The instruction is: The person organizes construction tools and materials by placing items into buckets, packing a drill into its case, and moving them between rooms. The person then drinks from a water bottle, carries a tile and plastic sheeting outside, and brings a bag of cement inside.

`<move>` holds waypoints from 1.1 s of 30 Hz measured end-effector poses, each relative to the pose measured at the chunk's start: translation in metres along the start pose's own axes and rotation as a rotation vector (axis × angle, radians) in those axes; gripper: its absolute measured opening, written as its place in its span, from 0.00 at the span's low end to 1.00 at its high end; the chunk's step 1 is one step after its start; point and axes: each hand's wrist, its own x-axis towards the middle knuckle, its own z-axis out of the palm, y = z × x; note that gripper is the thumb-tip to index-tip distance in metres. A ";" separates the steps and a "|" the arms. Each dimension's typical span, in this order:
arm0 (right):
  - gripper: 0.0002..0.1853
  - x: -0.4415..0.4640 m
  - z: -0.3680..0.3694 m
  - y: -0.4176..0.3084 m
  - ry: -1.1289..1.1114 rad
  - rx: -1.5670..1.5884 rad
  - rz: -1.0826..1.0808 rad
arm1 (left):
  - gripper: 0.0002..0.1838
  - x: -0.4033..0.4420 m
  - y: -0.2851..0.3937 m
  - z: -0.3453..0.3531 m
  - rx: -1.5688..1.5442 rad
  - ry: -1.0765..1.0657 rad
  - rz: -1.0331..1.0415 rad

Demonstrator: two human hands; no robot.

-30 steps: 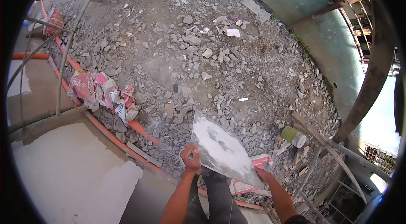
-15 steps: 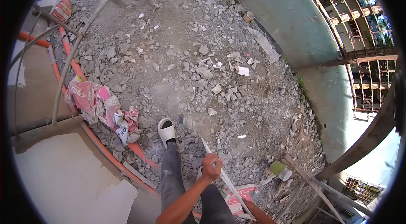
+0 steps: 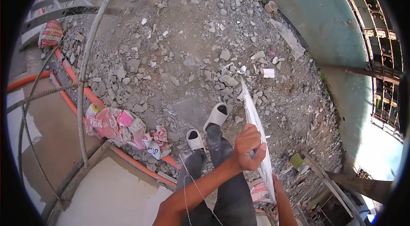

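Note:
My left hand [image 3: 249, 145] is closed in a fist at the side of a flat white board [image 3: 260, 134], seen almost edge-on. Between the fingers shows a bit of grey, perhaps a handle. The board slants from a pointed far end over the rubble down towards my body. At its near end is my right hand [image 3: 278, 185], largely behind the board, so its fingers are hidden. Below the hands are my legs in grey trousers, with pale slip-on shoes [image 3: 217, 115] on the ground. A beaded chain [image 3: 191, 179] dangles near my left forearm.
Broken stones [image 3: 229, 81] cover the ground. Orange pipe [image 3: 92, 96], a bent pole [image 3: 92, 38] and torn sacks [image 3: 109, 124] lie or stand on the left. A ladder [image 3: 64, 11] is farther back. A green-labelled can [image 3: 299, 163], wooden planks [image 3: 329, 181] and a greenish wall [image 3: 307, 17] are on the right.
My right foot has stepped forward past the left. Both hands and the board have moved right and up in the view, and the board shows more of its white face. The camera has shifted.

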 end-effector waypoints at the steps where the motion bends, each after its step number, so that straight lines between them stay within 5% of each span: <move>1: 0.30 0.003 0.014 -0.028 -0.008 0.025 0.008 | 0.14 0.025 -0.010 -0.001 0.003 -0.027 -0.004; 10: 0.32 0.057 0.085 -0.290 0.165 -0.165 -0.103 | 0.14 0.244 -0.129 0.014 0.077 -0.079 0.077; 14: 0.33 0.095 0.078 -0.393 0.119 -0.155 -0.118 | 0.15 0.338 -0.168 0.022 0.086 -0.065 0.072; 19: 0.34 0.120 0.091 -0.543 0.107 -0.121 -0.324 | 0.16 0.457 -0.201 0.047 0.048 0.150 -0.189; 24: 0.31 0.197 0.079 -0.671 -0.101 -0.296 -0.373 | 0.18 0.576 -0.290 0.068 0.199 0.142 -0.109; 28: 0.25 0.213 0.064 -0.768 -0.206 -0.495 -0.127 | 0.19 0.627 -0.330 0.082 0.378 0.250 -0.286; 33: 0.29 0.217 0.012 -0.830 -0.413 0.214 -0.289 | 0.18 0.703 -0.363 0.117 0.375 0.151 -0.350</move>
